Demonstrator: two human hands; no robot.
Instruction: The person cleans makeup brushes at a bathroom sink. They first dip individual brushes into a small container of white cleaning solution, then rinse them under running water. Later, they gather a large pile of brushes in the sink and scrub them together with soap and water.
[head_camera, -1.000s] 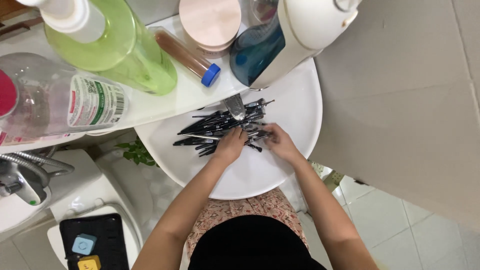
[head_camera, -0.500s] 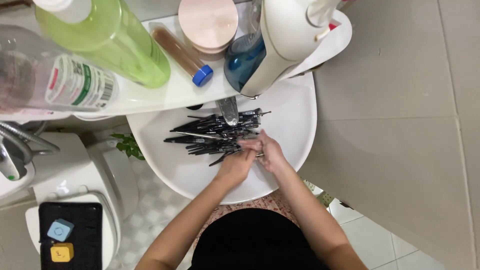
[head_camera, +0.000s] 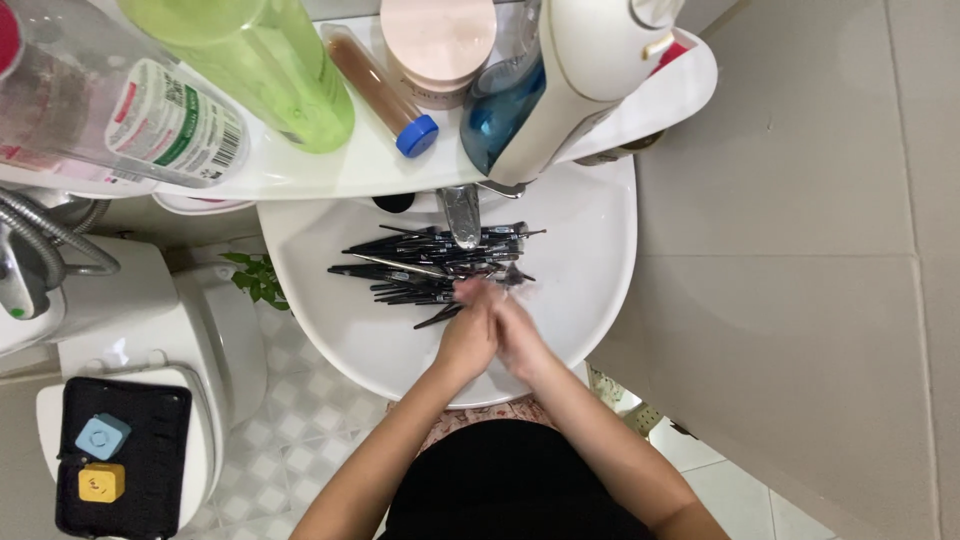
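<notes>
A heap of slim black brushes (head_camera: 430, 262) lies in the white sink (head_camera: 600, 330), just below the chrome tap (head_camera: 462, 215). My left hand (head_camera: 468, 335) and my right hand (head_camera: 522, 342) are pressed together over the basin at the near edge of the heap. Their fingers are blurred. They close around one black brush, whose dark tip (head_camera: 516, 277) shows just past the fingertips.
A white shelf (head_camera: 360, 165) above the sink carries a green bottle (head_camera: 270, 60), a clear bottle (head_camera: 110, 100), a brown tube (head_camera: 375, 85), a pink jar (head_camera: 438, 40) and a blue bottle (head_camera: 500, 105). On the toilet (head_camera: 150, 330) at left lies a black case (head_camera: 125, 455). A tiled wall (head_camera: 800, 250) stands at right.
My hands were apart on the heap; they have come together and drawn slightly toward me. The view has shifted left and down.
</notes>
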